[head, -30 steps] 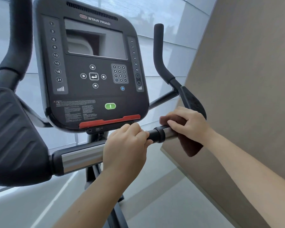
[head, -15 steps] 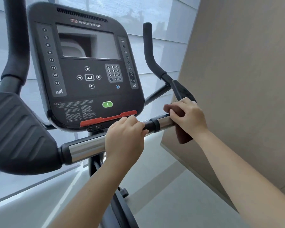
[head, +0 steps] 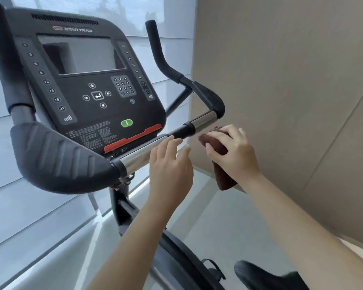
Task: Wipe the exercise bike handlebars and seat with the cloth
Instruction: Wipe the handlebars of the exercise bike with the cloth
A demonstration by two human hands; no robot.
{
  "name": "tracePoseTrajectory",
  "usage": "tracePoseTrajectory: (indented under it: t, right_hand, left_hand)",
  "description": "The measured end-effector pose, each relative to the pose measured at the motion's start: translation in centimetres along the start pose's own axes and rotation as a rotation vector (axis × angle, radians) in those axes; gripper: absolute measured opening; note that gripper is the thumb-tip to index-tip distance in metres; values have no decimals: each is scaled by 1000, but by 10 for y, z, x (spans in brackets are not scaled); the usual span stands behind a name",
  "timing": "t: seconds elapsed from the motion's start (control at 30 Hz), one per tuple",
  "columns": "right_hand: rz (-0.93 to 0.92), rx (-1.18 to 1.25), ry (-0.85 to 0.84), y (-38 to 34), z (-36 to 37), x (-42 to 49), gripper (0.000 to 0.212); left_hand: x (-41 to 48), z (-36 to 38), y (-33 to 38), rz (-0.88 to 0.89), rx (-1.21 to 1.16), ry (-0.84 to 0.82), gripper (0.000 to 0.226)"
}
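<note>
The right hand grips the brown cloth just off the handlebar. The cloth is bunched, so a pass may clean only a thin strip, and its hanging tail could snag. The left hand has straight fingers, with the fingertips at the bar. The console hangs close above, and the beige wall crowds the right pad.

A beige wall panel stands right of pale window blinds, above a grey floor.
</note>
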State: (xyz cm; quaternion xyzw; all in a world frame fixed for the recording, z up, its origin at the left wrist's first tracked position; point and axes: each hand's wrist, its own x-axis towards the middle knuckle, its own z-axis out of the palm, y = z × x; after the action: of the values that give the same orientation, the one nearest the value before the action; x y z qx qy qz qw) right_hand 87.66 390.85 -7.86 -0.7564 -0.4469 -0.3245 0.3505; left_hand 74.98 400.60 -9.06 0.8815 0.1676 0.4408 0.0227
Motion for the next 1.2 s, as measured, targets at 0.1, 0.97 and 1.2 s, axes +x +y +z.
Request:
tracePoseTrajectory:
  t: [0.1, 0.97, 1.2]
  right_hand:
    - [38, -59, 25, -13, -25, -34, 26]
    - [387, -500, 75, 45, -313, -291, 26]
    - [325, -445, -6, 125, -396, -328, 25]
  left_hand:
    - [-34, -10, 9, 15, -38, 12, 22]
    - [-184, -8, 293, 368, -490, -299, 26]
    - [-201, 14, 425, 331, -481, -274, 24]
